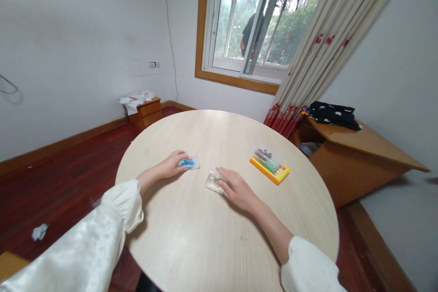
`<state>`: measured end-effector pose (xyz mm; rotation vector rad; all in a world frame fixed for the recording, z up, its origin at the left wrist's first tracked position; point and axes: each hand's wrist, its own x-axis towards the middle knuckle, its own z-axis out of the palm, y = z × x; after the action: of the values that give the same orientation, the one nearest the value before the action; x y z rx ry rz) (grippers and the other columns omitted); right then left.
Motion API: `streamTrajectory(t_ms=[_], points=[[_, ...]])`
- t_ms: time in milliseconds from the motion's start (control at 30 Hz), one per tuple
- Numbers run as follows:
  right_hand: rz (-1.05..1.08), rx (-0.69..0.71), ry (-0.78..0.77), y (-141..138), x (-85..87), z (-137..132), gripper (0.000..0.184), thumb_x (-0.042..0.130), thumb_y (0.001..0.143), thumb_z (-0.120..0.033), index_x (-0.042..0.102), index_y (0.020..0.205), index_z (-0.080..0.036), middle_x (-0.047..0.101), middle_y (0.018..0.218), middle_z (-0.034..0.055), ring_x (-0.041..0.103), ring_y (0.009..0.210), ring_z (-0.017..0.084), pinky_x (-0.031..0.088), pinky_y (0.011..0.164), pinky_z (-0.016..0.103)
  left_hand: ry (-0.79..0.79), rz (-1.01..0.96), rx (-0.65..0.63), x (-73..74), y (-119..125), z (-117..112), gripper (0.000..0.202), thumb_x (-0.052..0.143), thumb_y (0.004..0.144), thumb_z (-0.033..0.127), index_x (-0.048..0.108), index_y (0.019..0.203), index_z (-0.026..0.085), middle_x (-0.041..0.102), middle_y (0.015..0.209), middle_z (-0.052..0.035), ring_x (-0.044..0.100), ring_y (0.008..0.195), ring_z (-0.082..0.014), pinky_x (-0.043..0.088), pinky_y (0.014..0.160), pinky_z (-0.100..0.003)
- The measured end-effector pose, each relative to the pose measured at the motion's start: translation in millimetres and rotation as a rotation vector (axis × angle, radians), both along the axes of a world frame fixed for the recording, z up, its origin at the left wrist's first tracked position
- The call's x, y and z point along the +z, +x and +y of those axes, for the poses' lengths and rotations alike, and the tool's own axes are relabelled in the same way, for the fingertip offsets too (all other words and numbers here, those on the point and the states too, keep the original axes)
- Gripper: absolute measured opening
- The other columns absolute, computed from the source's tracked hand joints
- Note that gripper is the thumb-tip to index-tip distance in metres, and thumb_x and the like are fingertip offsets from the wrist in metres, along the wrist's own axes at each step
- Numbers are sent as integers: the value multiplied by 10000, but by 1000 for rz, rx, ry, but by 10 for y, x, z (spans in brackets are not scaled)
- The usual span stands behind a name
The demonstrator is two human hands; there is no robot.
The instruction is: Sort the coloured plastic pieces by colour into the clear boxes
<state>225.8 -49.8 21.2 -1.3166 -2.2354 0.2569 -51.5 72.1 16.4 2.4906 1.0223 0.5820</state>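
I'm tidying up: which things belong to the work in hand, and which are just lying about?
Work in hand:
clear case with blue contents, at the left hand
clear case with pale contents, at the right hand
probably the yellow box

Apparently lying about:
black cloth
papers
white scrap on the floor

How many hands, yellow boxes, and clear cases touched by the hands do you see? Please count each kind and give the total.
Hands: 2 (left hand, right hand)
Touched clear cases: 2 (blue-filled case, pale-filled case)
Yellow box: 1
Total: 5
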Motion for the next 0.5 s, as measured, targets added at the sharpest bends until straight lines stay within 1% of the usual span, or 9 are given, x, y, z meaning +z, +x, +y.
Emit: streamTrajectory(t_ms=[67,133,233,300,400,500], points=[[-38,73,8,-97,-83,-88,429,407,927,-295,463,1344,-211,509,1353,128,455,1271,234,374,1042,491,-6,8,-15,15,-9,-17,352,559,761,255,612,1104,196,511,1229,-120,489,1159,-228,357,1045,-394],[-57,95,44,-123,-171,-153,426,437,915,-267,471,1338,-223,469,1388,123,412,1304,242,376,1044,497,-16,8,-4,22,-26,-15,355,566,760,273,617,1103,198,509,1239,-121,493,1165,-232,358,1046,-393],[-52,55,96,-119,-285,-183,413,485,891,-246,512,1301,-201,440,1403,157,372,1328,266,397,1030,507,-35,-1,29,16,-34,-2,369,587,754,326,626,1096,193,512,1247,-126,506,1161,-244,369,1039,-399],[-38,35,125,-123,-330,-174,389,497,878,-224,544,1263,-193,459,1383,177,396,1312,278,411,1013,518,-48,-6,31,17,-30,3,386,587,758,351,624,1108,192,518,1257,-126,502,1170,-246,362,1046,-408],[-3,38,182,-144,-329,-158,370,496,866,-188,557,1230,-212,529,1314,164,470,1245,266,446,976,508,-73,-10,15,32,-22,-15,392,575,768,367,622,1118,197,524,1279,-126,492,1186,-252,345,1056,-434],[76,21,270,-179,-239,-150,356,496,874,-201,547,1224,-236,559,1257,141,493,1195,255,453,960,501,-100,-24,-34,38,26,-87,378,573,768,367,631,1105,207,507,1319,-120,477,1215,-256,344,1057,-428]])
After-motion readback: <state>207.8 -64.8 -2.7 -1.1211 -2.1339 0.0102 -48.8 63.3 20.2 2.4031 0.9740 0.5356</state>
